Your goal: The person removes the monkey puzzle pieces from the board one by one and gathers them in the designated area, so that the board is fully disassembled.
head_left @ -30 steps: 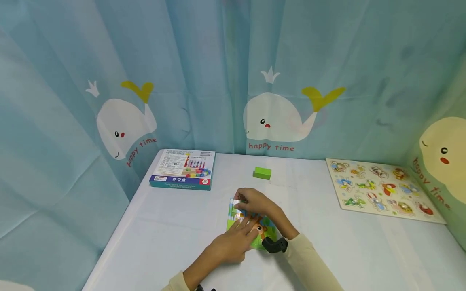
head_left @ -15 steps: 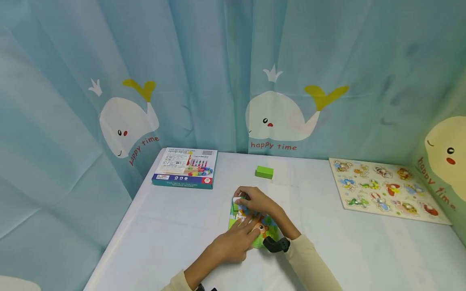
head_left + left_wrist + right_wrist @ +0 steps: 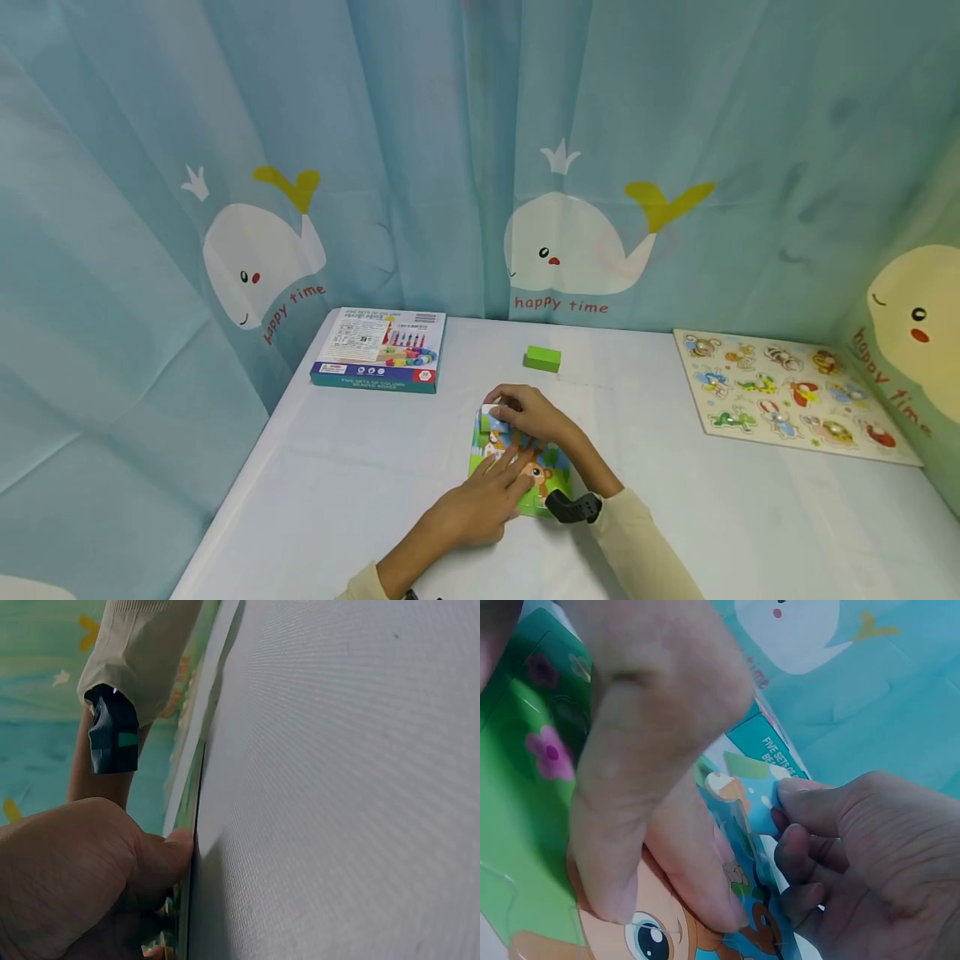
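A jigsaw puzzle (image 3: 551,492) with a cartoon monkey on green lies flat on the white table. My left hand (image 3: 476,504) rests on it, with spread fingers pressing the picture; in the left wrist view its thumb (image 3: 169,859) lies at the board's edge. At the far left corner, my right hand (image 3: 528,412) pinches a puzzle piece (image 3: 757,791) between thumb and fingers. This piece has blue, green and orange print and stands tilted up from the board in the right wrist view. My hands cover part of the picture.
Behind the puzzle sits a green block (image 3: 542,358). A beaded-boxes toy box (image 3: 378,350) lies at the back left, and a wooden insect peg board (image 3: 795,396) at the right. A whale-print curtain (image 3: 435,167) borders the table.
The piece in my right hand has tilted and shifted slightly, so more of its printed face shows. My left hand stays in place on the puzzle.
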{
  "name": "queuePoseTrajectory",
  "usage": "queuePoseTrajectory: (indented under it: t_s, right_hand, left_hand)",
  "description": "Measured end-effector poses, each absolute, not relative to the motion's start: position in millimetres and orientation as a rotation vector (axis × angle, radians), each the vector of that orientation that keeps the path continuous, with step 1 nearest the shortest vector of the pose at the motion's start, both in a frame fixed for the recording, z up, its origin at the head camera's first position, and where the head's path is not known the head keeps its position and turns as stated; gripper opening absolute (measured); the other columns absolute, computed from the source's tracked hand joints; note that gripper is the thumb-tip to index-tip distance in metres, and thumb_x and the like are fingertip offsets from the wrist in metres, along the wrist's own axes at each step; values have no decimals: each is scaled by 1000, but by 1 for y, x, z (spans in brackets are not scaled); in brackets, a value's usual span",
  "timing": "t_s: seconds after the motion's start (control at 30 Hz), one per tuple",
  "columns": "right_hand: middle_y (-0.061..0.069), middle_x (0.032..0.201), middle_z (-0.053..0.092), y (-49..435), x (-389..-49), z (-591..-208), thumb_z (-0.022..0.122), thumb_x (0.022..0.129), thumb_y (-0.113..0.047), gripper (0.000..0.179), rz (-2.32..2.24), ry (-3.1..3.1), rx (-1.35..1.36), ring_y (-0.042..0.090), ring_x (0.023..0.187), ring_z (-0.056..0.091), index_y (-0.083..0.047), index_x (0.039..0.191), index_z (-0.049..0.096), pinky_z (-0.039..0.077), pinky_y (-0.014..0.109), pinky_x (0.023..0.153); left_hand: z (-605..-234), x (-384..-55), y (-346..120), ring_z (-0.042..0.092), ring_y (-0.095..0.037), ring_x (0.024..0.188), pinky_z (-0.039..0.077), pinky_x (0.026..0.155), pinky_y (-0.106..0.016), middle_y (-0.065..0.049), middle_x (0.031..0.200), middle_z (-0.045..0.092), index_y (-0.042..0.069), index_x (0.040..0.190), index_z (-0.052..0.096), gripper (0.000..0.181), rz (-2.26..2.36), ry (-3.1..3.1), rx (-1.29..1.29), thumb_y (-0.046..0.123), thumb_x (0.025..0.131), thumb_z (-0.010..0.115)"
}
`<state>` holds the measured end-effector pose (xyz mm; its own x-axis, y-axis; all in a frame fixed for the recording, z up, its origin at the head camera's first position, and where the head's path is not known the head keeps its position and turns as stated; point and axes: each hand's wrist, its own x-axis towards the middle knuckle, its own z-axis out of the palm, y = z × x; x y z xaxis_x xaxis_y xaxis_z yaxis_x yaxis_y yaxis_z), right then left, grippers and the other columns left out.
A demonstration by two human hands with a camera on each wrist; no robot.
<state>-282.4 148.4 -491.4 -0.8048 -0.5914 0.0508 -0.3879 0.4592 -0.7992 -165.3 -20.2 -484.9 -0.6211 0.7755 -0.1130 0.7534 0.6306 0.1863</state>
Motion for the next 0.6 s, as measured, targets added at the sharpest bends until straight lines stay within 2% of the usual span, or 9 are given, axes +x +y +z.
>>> queuePoseTrajectory:
  t_s: [0.23, 0.47, 0.6]
  right_hand:
    - [7, 79, 62, 151, -282, -489, 55, 100, -16, 21, -1293, 2498, -794, 9, 62, 50, -8, 117, 65, 47, 25, 59]
    - [10, 67, 56, 157, -279, -484, 54, 101, -16, 22, -1336, 2510, -747, 10, 49, 44, -7, 118, 65, 45, 26, 48]
    - [8, 68, 57, 165, -278, -481, 55, 100, -15, 22, -1379, 2524, -751, 8, 52, 45, -5, 117, 65, 45, 25, 50]
  left_hand:
    - [-486, -166, -18, 15, -32, 151, 29, 117, -49, -11, 164, 15, 17, 145, 37, 48, 188, 2671, 1256, 25, 100, 54]
    - [-486, -165, -20, 13, -31, 152, 28, 118, -49, -11, 164, 15, 18, 149, 37, 50, 184, 2668, 1265, 24, 101, 52]
    - [-486, -164, -19, 13, -31, 152, 29, 117, -49, -10, 165, 12, 18, 148, 39, 49, 172, 2674, 1263, 23, 101, 52]
